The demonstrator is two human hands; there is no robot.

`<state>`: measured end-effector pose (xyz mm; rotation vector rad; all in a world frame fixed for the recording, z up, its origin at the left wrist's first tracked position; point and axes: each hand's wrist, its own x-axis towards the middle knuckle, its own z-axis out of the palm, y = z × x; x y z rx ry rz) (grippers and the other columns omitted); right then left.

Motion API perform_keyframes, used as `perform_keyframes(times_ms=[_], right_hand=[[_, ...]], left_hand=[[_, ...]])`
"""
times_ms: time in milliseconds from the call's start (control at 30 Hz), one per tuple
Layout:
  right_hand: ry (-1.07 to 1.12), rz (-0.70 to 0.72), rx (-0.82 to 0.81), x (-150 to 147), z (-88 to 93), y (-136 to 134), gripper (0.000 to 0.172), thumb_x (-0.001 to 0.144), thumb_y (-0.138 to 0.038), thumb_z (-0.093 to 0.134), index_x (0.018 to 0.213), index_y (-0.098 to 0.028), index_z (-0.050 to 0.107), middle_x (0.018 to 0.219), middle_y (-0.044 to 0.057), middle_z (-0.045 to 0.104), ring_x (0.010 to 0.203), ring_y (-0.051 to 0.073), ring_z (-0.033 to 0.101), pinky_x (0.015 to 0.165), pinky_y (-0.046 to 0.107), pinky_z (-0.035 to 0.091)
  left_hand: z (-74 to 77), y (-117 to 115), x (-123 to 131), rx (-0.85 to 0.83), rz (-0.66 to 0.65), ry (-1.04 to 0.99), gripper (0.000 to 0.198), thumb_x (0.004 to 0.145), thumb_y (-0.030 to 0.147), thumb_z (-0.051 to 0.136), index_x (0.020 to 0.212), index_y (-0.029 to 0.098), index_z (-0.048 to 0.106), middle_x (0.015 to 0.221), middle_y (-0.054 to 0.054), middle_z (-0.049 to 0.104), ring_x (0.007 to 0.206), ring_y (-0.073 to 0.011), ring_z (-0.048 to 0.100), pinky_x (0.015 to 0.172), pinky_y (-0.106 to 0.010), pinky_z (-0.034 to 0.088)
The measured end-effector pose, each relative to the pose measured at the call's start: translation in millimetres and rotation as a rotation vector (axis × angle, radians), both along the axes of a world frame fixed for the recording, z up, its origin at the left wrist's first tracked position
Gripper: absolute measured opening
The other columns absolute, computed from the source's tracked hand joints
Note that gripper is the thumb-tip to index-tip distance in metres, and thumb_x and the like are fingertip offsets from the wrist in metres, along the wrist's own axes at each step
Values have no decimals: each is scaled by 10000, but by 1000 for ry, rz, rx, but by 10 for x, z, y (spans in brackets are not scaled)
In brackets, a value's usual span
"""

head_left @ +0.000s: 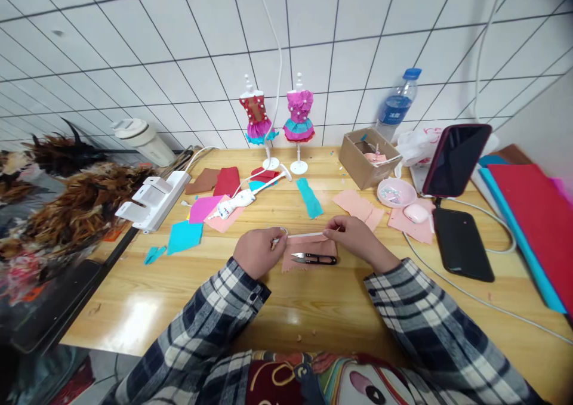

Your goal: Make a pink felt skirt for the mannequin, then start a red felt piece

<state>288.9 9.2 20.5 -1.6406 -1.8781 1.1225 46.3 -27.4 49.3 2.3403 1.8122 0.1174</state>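
A narrow white tape (307, 236) is stretched between my two hands, along the top edge of a salmon-pink piece of crepe-like material (289, 264). My left hand (259, 251) pinches the tape's left end, where a small white loop or roll shows at the fingers. The right end is pinched between thumb and fingers of my right hand (356, 240). Black-handled thread snips (316, 259) lie on the pink piece just below the tape, blades pointing left. Neither hand touches the snips.
Two small dress forms (260, 118) stand at the back, near a white glue gun (242, 199). Coloured pieces (184, 237) are scattered left. Rightward are a cardboard box (369, 160), a pink bowl (396, 193), a propped phone (456, 160), a black power bank-like slab (463, 244) and a bottle (397, 107).
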Motion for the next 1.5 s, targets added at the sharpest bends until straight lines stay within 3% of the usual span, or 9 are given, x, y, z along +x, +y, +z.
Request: perform_keyframes(times_ms=[533,667,833,933,1033,1167,1300,1400,1500], right_hand=[[54,-75,117,17,-58,1,134,785,-301,592,730,-186,634,668,5,633,605,152,543,583,276,407],[109,-71,304,-120,54,-175,85,835,-256,543,811,-195,597,790,30,634,684,160,548,655,292,439],[212,-51,797,-122,189,-363,93,901,-173,463,870,-203,546,863,57,607,851,185,555,768,312,445],[222,-78,570,-20,206,-341,79,901,-211,497,838,-204,545,806,32,579,746,164,527,668,286,426],[300,7,271,34,209,-308,87,883,-251,510,821,-201,544,776,15,556,719,157,508,642,279,409],[383,144,140,29,287,-351,112,894,-279,485,826,-200,525,777,0,531,727,148,483,663,278,391],[319,227,163,14,371,-444,113,904,-269,492,821,-198,520,765,-11,528,705,138,466,638,269,361],[262,227,209,-8,382,-493,102,910,-261,497,834,-197,519,748,-15,524,682,135,457,627,268,347],[236,207,256,-37,373,-518,92,911,-240,494,832,-196,514,746,-13,528,683,135,463,630,269,348]], left_hand=[[-26,1,69,27,-117,-41,258,925,292,406,767,213,594,672,-30,635,663,-197,594,608,-295,335],[-58,0,24,96,-39,-111,289,924,296,385,695,211,538,590,-11,573,605,-185,561,577,-287,335],[-63,117,-385,272,196,-198,408,971,287,200,716,198,507,644,-18,563,627,-169,545,576,-266,376],[-116,211,-708,337,253,-194,398,969,341,252,779,185,564,703,-44,590,695,-198,556,630,-297,404],[-282,256,-868,280,22,-102,316,918,392,434,820,194,661,800,-75,645,848,-249,591,821,-379,431],[-434,224,-805,376,39,-111,523,846,459,574,1276,161,565,1163,-164,599,1118,-332,528,993,-501,377],[-174,85,-573,442,-9,-387,627,846,479,599,1394,213,448,1301,-135,513,1239,-297,462,1084,-491,323],[109,-57,-348,247,-234,-528,450,959,521,339,1187,279,642,1295,-84,529,1285,-280,425,1128,-509,239],[239,-164,-150,141,-293,-472,380,879,581,494,978,294,722,1261,-62,573,1295,-316,401,1116,-549,197]])
